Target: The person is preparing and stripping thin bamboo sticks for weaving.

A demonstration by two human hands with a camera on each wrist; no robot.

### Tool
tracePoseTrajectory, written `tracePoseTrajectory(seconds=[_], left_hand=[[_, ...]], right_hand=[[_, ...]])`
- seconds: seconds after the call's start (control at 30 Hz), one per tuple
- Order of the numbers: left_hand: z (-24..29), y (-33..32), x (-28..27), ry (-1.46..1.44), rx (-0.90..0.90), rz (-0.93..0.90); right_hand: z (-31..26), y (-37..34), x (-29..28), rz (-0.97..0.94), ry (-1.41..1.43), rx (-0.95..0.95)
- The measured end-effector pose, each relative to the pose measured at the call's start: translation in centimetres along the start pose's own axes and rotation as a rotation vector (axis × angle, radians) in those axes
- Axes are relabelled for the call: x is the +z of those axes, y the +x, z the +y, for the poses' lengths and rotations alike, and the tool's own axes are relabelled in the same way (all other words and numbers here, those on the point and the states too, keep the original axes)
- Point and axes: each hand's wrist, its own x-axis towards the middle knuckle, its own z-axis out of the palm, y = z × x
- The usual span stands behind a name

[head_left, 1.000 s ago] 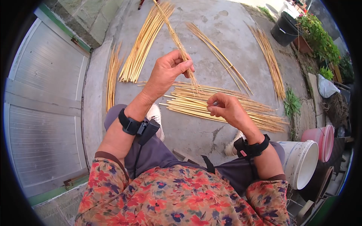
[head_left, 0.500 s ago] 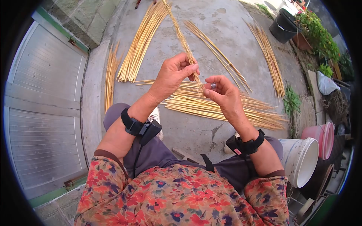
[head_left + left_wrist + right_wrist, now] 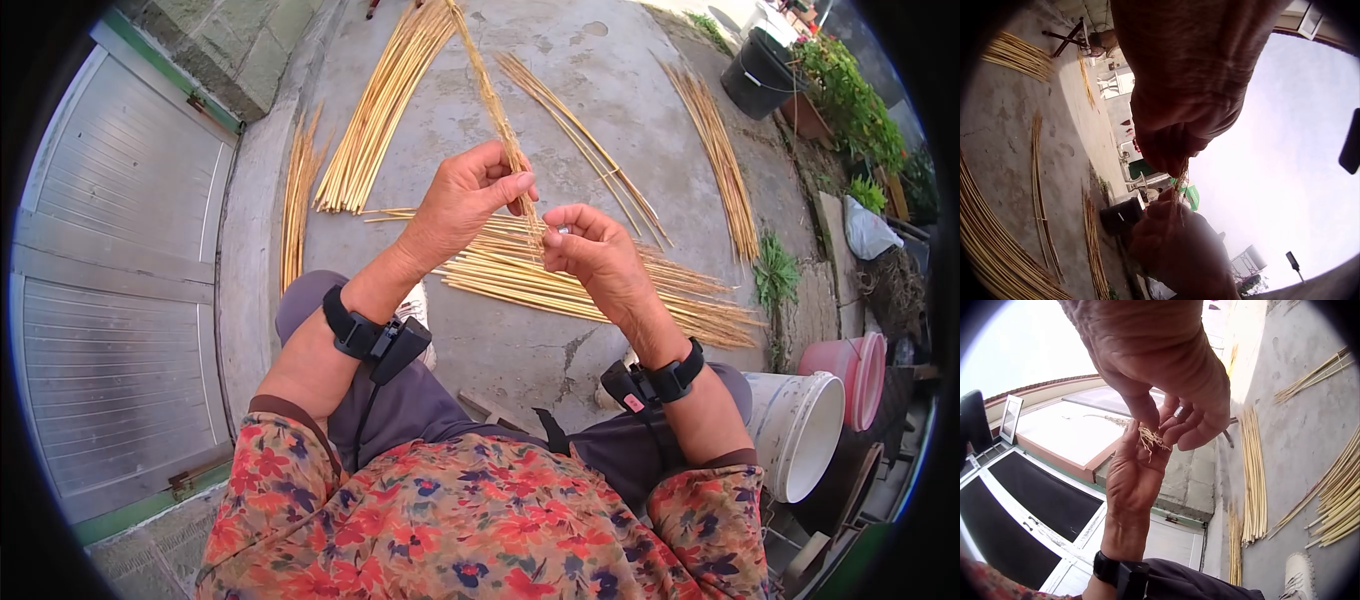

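My left hand point(image 3: 468, 198) pinches a dry straw-coloured stalk point(image 3: 487, 92) just above its wispy end, between thumb and fingers. The stalk slants away from me toward the top of the head view. Beside it my right hand point(image 3: 605, 262), with a ring on one finger, has thumb and fingertips together on the frayed tip point(image 3: 533, 225). In the right wrist view the thin branching strands point(image 3: 1149, 439) stick out between both hands. Below the hands, a pile of cut stalks point(image 3: 520, 280) lies on the concrete.
A large bundle of stalks point(image 3: 385, 110) and a slim one point(image 3: 298, 200) lie to the left. A thin tied bunch point(image 3: 590, 145) and another bundle point(image 3: 715, 150) lie to the right. White point(image 3: 800, 430), pink point(image 3: 850, 380) and black buckets point(image 3: 760, 75) stand along the right side.
My right hand has risen from over the pile to the stalk's frayed tip and pinches it. My left hand has shifted slightly right with the stalk.
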Motion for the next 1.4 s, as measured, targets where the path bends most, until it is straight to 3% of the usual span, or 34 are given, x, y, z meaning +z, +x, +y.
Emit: tracePoseTrajectory(seconds=[0.87,0.93,1.07,1.13,1.2,1.3,1.33,1.4], left_hand=[[0.2,-0.8,0.8,0.053,0.037,-0.007],[0.6,-0.3,0.2,0.000,0.184,0.105],[0.8,-0.2,-0.8,-0.125,0.109,0.118],[0.6,-0.3,-0.7,-0.176,0.067,0.103],[0.5,-0.2,-0.9,-0.151,0.072,0.107],[0.3,-0.3,-0.7,-0.091,0.076,0.114],[0.3,-0.2,-0.5,-0.053,0.074,0.120],[0.1,-0.1,-0.2,-0.058,0.076,0.111]], right_hand=[[0.4,0.5,-1.6,0.092,-0.046,0.089],[0.8,0.3,-2.2,0.118,-0.086,0.105],[0.8,-1.2,-1.5,-0.047,-0.242,0.172],[0.3,-2.3,-0.7,-0.354,-0.798,0.337],[0.1,-2.7,-0.7,-0.311,-0.917,0.244],[-1.0,-1.8,-1.5,0.176,-0.488,-0.087],[-1.4,-1.7,-1.2,0.178,-0.488,-0.088],[-1.5,-1.7,-0.4,0.213,-0.301,-0.342]])
